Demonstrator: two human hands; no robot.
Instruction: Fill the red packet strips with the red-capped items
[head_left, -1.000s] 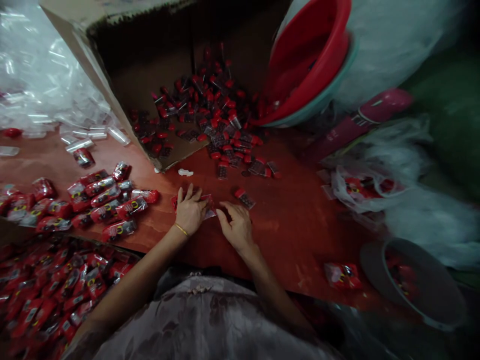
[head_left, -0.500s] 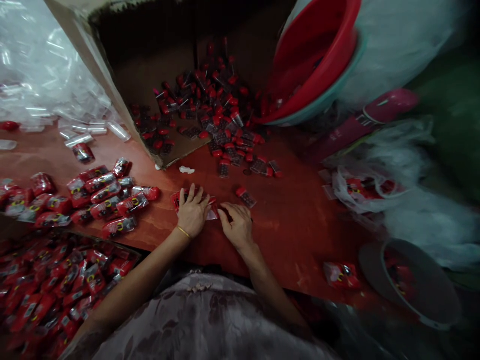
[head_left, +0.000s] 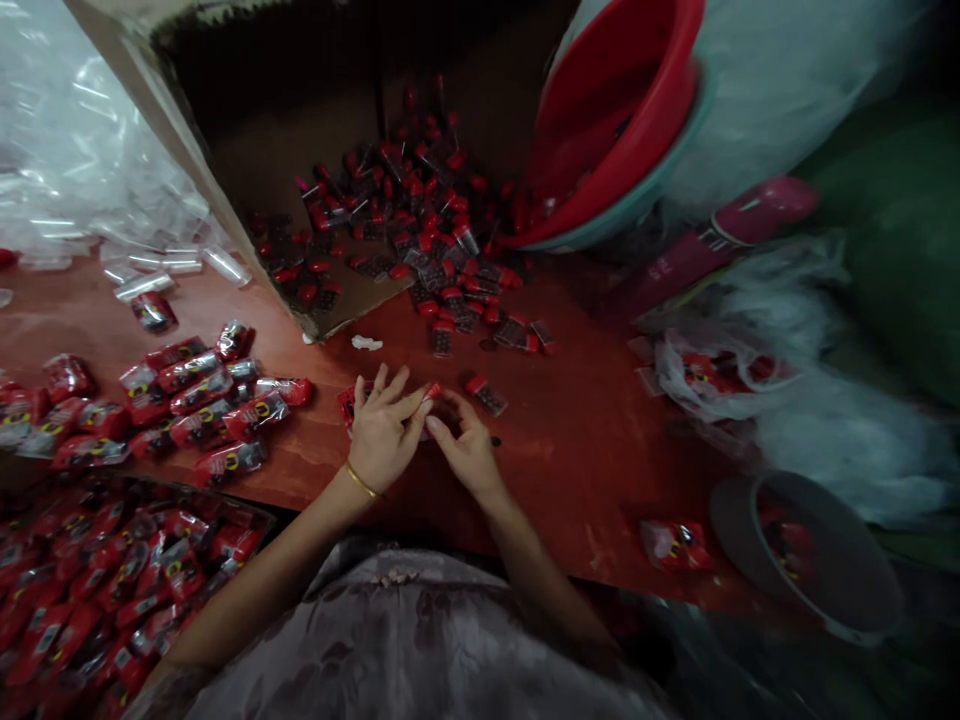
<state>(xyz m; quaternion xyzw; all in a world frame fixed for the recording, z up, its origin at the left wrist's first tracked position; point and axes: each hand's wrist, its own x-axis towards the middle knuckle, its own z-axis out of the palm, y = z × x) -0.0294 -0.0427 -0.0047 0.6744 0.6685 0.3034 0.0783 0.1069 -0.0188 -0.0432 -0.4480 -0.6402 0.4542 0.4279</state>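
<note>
Both hands meet over a small packet near the table's front edge.

The left hand (head_left: 382,432) lies fingers spread on the red packet (head_left: 347,402), pressing it to the table (head_left: 585,450); the right hand (head_left: 466,447) pinches at its right end, fingertips touching the left. Bare wood lies open to the right. Sealed packets (head_left: 202,400) lie left; the tipped cardboard box (head_left: 300,200) spills red-capped pieces (head_left: 442,290), and a grey bowl (head_left: 817,560) holds red items.

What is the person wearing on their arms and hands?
Both forearms are bare, with no sleeves reaching the wrists and no gloves. The left hand has a thin gold bangle round its wrist. The right hand wears nothing that shows. Lower down is a greyish garment with a faint flower pattern.
</note>
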